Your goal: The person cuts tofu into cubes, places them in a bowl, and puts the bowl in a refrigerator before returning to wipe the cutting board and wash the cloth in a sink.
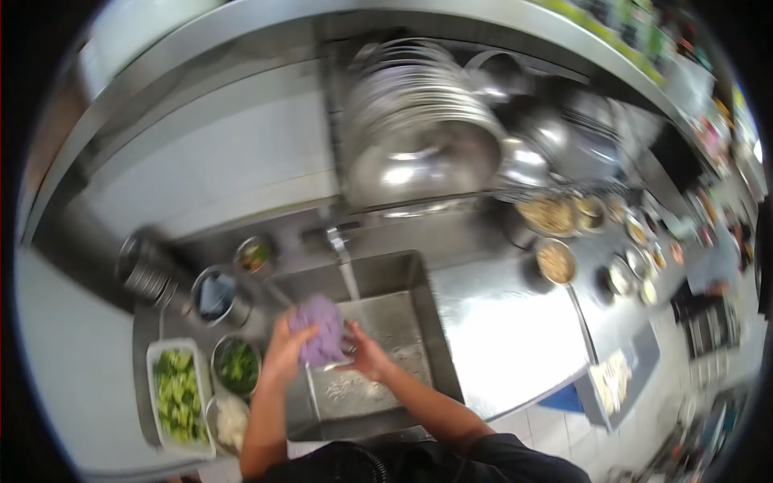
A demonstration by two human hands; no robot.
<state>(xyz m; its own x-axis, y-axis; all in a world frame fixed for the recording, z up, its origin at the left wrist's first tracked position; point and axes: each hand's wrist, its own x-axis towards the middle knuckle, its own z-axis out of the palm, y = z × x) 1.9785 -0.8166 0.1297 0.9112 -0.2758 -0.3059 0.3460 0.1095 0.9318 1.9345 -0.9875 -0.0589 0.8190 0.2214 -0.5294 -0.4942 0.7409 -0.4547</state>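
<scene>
A bunched purple cloth (320,326) is in my left hand (283,348), over the left side of the steel sink (439,338). The thumb lies across the cloth and the other fingers are mostly hidden behind it. My right hand (369,356) is just right of the cloth, its fingers curved and apart. Whether it touches the cloth is blurred. A pale edge shows below the cloth, too small to name. Behind the hands, water (349,282) runs from the faucet (336,240) into the sink, where whitish bits lie on the bottom.
At left stand a white tub of cut greens (177,394), a bowl of leafy greens (237,364) and a bowl of white food (231,423). Large stacked metal bowls (423,157) sit on the rack behind. A long-handled ladle or strainer (555,262) rests on the right counter.
</scene>
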